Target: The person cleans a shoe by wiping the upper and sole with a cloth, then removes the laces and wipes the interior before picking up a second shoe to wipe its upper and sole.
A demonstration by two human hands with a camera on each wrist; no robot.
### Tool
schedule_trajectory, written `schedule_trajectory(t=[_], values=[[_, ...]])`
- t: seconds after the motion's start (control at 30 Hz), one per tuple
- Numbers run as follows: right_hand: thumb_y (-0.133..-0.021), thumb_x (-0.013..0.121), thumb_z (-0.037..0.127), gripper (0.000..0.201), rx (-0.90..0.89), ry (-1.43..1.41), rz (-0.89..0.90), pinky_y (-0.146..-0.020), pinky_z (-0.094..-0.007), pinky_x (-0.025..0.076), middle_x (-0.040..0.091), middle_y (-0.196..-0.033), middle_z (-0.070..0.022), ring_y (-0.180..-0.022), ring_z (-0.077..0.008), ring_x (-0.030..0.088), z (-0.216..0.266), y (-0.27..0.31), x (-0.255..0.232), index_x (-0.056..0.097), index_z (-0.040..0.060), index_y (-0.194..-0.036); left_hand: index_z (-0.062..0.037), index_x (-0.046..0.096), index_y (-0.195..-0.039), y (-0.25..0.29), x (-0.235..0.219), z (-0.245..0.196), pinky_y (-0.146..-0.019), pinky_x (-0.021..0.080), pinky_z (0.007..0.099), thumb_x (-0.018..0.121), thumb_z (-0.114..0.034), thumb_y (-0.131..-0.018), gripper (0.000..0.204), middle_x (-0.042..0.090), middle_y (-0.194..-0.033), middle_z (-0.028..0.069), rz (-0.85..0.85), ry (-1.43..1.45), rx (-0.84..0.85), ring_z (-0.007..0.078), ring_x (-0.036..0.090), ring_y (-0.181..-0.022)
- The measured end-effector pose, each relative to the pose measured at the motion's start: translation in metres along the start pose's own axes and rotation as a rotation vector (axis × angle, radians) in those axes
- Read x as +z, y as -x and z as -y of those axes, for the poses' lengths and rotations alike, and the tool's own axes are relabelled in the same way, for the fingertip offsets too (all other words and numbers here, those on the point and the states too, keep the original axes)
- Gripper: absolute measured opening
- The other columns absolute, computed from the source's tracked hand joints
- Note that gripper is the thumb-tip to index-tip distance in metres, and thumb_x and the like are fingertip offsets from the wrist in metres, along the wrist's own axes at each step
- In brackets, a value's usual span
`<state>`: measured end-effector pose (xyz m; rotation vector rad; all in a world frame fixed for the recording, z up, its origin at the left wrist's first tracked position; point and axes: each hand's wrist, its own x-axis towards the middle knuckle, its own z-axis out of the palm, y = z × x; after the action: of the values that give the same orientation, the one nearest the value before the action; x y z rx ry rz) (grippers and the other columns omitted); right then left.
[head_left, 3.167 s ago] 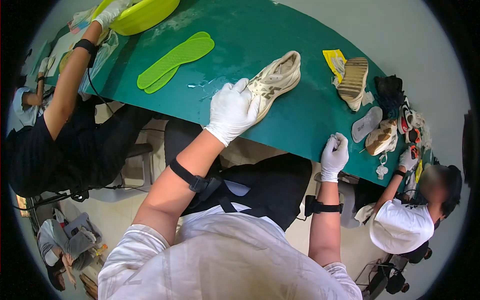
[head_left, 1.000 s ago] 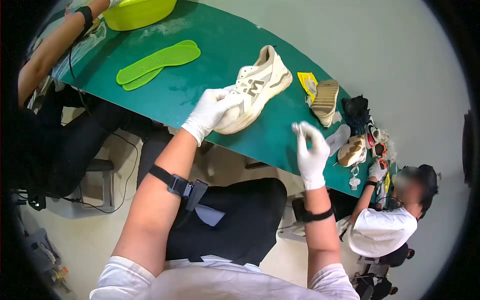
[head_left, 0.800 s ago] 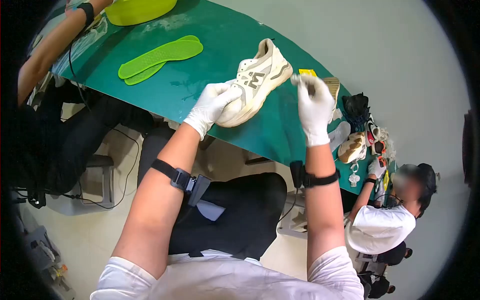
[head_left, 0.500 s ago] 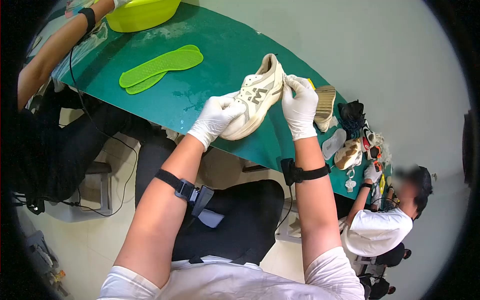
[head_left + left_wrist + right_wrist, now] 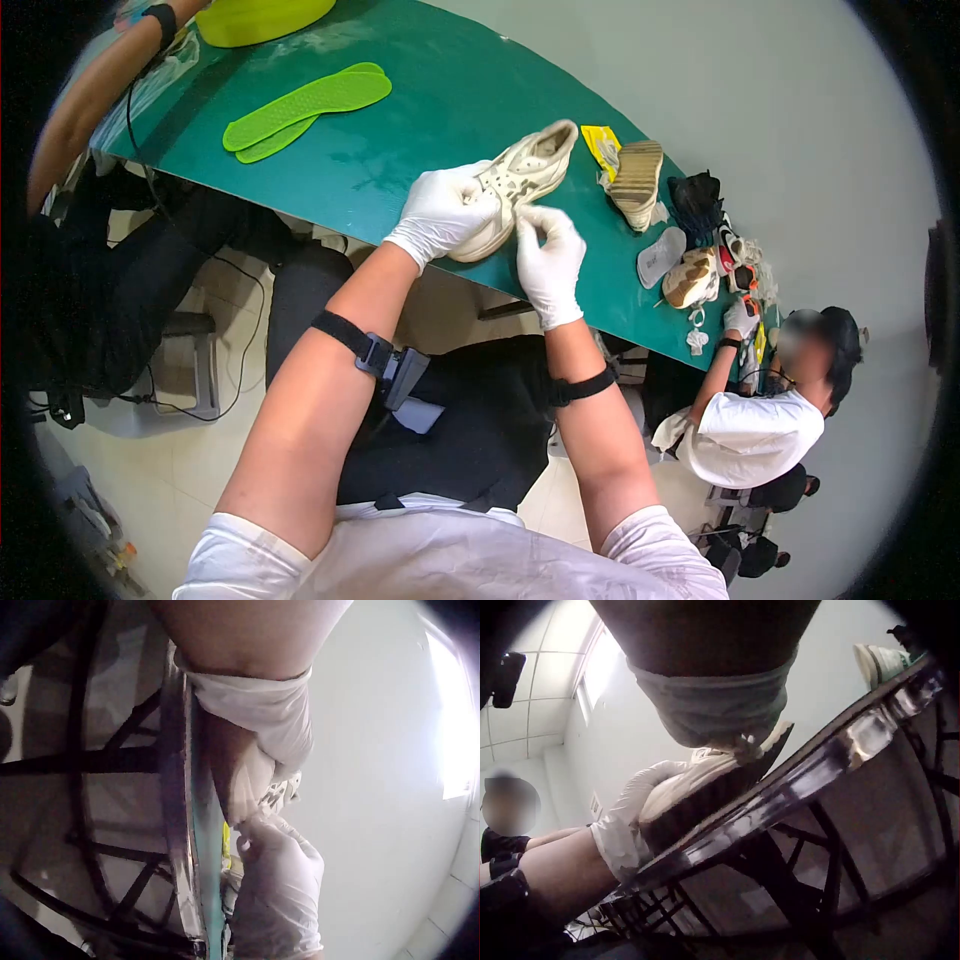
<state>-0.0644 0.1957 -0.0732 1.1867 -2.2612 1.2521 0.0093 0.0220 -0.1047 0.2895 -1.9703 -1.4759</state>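
Observation:
A cream sneaker (image 5: 535,165) with a grey letter on its side sits at the table's near edge, its heel pointing away and to the right. My gloved left hand (image 5: 440,210) grips it over the toe, hiding much of the front. At the sneaker's near side, my gloved right hand (image 5: 552,262) has thumb and forefinger pinched together against the lower edge. A small pale wad (image 5: 746,741) shows at those fingertips in the right wrist view, mostly hidden. The sneaker's sole (image 5: 686,814) edge also shows there, close over the table rim.
Two green insoles (image 5: 305,108) lie overlapped on the green table (image 5: 400,110), with a yellow-green basin (image 5: 262,22) behind. To the right are a yellow packet (image 5: 600,147), an upturned shoe (image 5: 637,182), a grey insole (image 5: 661,258) and other shoes. People sit on both sides.
My right hand came from near the table edge to the sneaker's heel, then slid along its side toward the toe. The sneaker has rolled, its opening now more upward. My left hand keeps its grip.

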Motion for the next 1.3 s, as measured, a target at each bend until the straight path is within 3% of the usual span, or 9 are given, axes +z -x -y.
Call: schedule_trajectory(t=[0.17, 0.33, 0.4, 0.53, 0.6, 0.8, 1.0, 1.2, 1.3], values=[[-0.093, 0.075, 0.004, 0.014, 0.411, -0.438, 0.393, -0.084, -0.0286, 0.056, 0.080, -0.101, -0.0078, -0.089, -0.0105, 0.070, -0.002, 0.017, -0.037, 0.079, -0.0007, -0.105, -0.0030, 0.077, -0.078, 0.000, -0.003, 0.000, -0.074, 0.058, 0.0345, 0.073, -0.029, -0.079, 0.026, 0.072, -0.127, 0.0196, 0.079, -0.074, 0.006, 0.0284, 0.076, -0.086], [-0.095, 0.071, 0.010, 0.017, 0.579, -0.392, -0.088, -0.071, -0.0245, 0.049, 0.079, -0.098, -0.0045, -0.080, -0.0081, 0.063, -0.048, -0.040, -0.059, 0.080, -0.0015, -0.104, -0.0036, 0.076, -0.076, 0.001, -0.007, -0.009, -0.077, 0.058, 0.0333, 0.072, -0.029, -0.078, 0.026, 0.069, -0.135, 0.0174, 0.035, -0.024, -0.023, 0.0318, 0.076, -0.088], [-0.096, 0.071, 0.009, 0.018, 0.554, -0.381, -0.070, -0.070, -0.0232, 0.047, 0.077, -0.097, -0.0023, -0.079, -0.0068, 0.062, -0.077, -0.066, -0.058, 0.080, -0.0018, -0.106, 0.0039, 0.071, -0.067, 0.001, -0.009, -0.017, -0.088, 0.054, 0.0300, 0.075, -0.013, -0.082, 0.023, 0.075, -0.116, 0.0299, 0.077, 0.068, -0.081, 0.0286, 0.067, -0.129], [-0.098, 0.069, 0.008, 0.021, 0.604, -0.434, -0.010, -0.073, -0.0229, 0.051, 0.076, -0.096, -0.0009, -0.082, -0.0087, 0.064, -0.069, -0.084, -0.019, 0.078, -0.0038, -0.112, 0.0041, 0.071, -0.066, -0.002, -0.006, -0.003, -0.089, 0.054, 0.0298, 0.075, -0.012, -0.082, 0.023, 0.075, -0.116, 0.0300, 0.056, 0.149, -0.095, 0.0286, 0.066, -0.130], [-0.098, 0.067, 0.008, 0.024, 0.600, -0.401, -0.011, -0.079, -0.0270, 0.055, 0.077, -0.100, -0.0045, -0.087, -0.0109, 0.068, -0.078, -0.081, -0.007, 0.077, -0.0049, -0.115, 0.0015, 0.073, -0.072, -0.002, -0.007, -0.003, -0.071, 0.058, 0.0336, 0.073, -0.027, -0.077, 0.029, 0.070, -0.129, 0.0222, 0.023, 0.087, -0.051, 0.0265, 0.077, -0.086], [-0.092, 0.070, 0.006, 0.014, -0.011, 0.258, -0.198, -0.081, -0.0402, 0.058, 0.076, -0.097, -0.0182, -0.086, -0.0317, 0.074, -0.054, -0.066, -0.005, 0.077, 0.0001, -0.103, 0.0025, 0.076, -0.079, -0.002, -0.007, 0.003, -0.082, 0.058, 0.0343, 0.074, -0.023, -0.078, 0.026, 0.070, -0.125, 0.0281, -0.014, 0.152, -0.036, 0.0301, 0.076, -0.110], [-0.091, 0.071, 0.003, 0.005, -0.166, 0.193, -0.080, -0.078, -0.0428, 0.057, 0.073, -0.092, -0.0185, -0.085, -0.0361, 0.072, -0.026, -0.052, -0.003, 0.073, 0.0012, -0.095, 0.0020, 0.077, -0.083, -0.002, -0.004, 0.002, -0.088, 0.058, 0.0347, 0.075, -0.024, -0.079, 0.026, 0.070, -0.123, 0.0291, -0.024, 0.121, -0.064, 0.0307, 0.073, -0.117], [-0.091, 0.070, 0.004, 0.009, 0.016, 0.094, 0.023, -0.076, -0.0397, 0.058, 0.074, -0.091, -0.0190, -0.080, -0.0338, 0.073, -0.005, -0.007, 0.002, 0.074, 0.0009, -0.098, -0.0018, 0.078, -0.082, -0.001, -0.006, 0.001, -0.086, 0.059, 0.0352, 0.075, -0.025, -0.079, 0.024, 0.070, -0.126, 0.0260, 0.014, -0.008, 0.026, 0.0318, 0.075, -0.109], [-0.092, 0.072, 0.004, 0.007, 0.250, -0.186, 0.098, -0.073, -0.0333, 0.058, 0.077, -0.091, -0.0140, -0.074, -0.0197, 0.073, -0.008, 0.027, 0.003, 0.074, 0.0000, -0.098, -0.0032, 0.079, -0.082, 0.000, -0.005, -0.006, -0.083, 0.060, 0.0342, 0.075, -0.027, -0.078, 0.024, 0.071, -0.128, 0.0225, 0.017, -0.061, 0.023, 0.0327, 0.076, -0.105]])
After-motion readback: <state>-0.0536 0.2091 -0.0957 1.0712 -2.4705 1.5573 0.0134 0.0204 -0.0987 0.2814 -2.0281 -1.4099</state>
